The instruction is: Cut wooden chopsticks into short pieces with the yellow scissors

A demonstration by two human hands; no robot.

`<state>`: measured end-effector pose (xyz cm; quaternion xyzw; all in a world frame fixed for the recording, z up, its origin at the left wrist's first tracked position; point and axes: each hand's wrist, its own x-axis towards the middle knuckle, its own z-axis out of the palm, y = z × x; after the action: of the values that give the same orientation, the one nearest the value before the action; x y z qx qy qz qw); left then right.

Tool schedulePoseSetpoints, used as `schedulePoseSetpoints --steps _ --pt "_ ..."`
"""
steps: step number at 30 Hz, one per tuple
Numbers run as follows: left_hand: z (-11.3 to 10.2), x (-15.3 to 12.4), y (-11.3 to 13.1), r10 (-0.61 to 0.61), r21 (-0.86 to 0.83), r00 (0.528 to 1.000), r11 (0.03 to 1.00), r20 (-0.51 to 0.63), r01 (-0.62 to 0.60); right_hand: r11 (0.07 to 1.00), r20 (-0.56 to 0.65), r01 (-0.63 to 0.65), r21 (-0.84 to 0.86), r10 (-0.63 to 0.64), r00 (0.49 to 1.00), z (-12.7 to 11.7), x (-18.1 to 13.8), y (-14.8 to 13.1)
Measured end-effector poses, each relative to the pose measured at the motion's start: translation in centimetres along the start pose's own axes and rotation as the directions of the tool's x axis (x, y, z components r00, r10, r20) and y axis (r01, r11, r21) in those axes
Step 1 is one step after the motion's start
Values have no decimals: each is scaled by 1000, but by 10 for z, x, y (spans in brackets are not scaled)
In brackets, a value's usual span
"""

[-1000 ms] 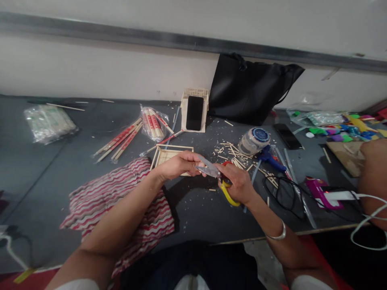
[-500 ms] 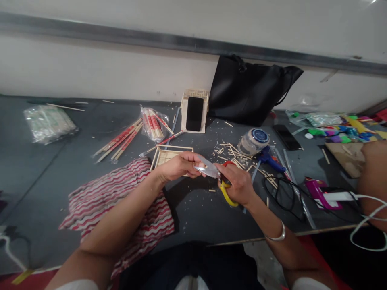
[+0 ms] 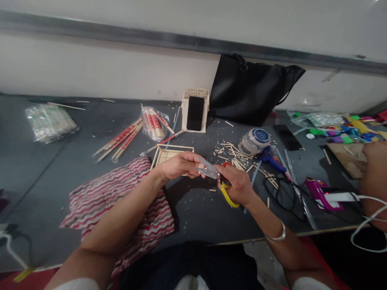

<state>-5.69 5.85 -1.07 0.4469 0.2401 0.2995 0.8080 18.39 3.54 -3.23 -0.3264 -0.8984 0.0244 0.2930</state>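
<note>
My right hand (image 3: 238, 183) is closed round a pair of scissors with red and yellow handles (image 3: 226, 195). Its metal blades (image 3: 208, 172) point left and stand a little apart. At their tips my left hand (image 3: 181, 166) is closed, thumb and fingers pinched together; whatever it pinches is too small or hidden to make out. Behind the left hand lies a small frame of wooden sticks (image 3: 175, 148), partly covered by it. Short cut stick pieces (image 3: 236, 155) are scattered beyond the right hand.
A striped cloth (image 3: 121, 197) lies under my left forearm. Farther off are red-wrapped chopsticks (image 3: 128, 139), a phone (image 3: 195, 113) propped on a wooden model, a jar (image 3: 254, 141), a blue glue gun (image 3: 272, 160) and a black bag (image 3: 250, 90). Another person's arm (image 3: 375, 177) is at right.
The scissor blades have parted slightly more. Both hands stay in nearly the same place, and the things on the table have not moved.
</note>
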Motion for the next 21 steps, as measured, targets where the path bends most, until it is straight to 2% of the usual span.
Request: schedulePoseSetpoints --steps 6,21 --pt "0 1 -2 14 -15 999 1000 -33 -15 998 -38 15 -69 -17 999 0 0 -1" --pt "-1 1 -2 1 -13 999 1000 -42 -1 1000 6 -17 24 17 1000 3 -4 0"
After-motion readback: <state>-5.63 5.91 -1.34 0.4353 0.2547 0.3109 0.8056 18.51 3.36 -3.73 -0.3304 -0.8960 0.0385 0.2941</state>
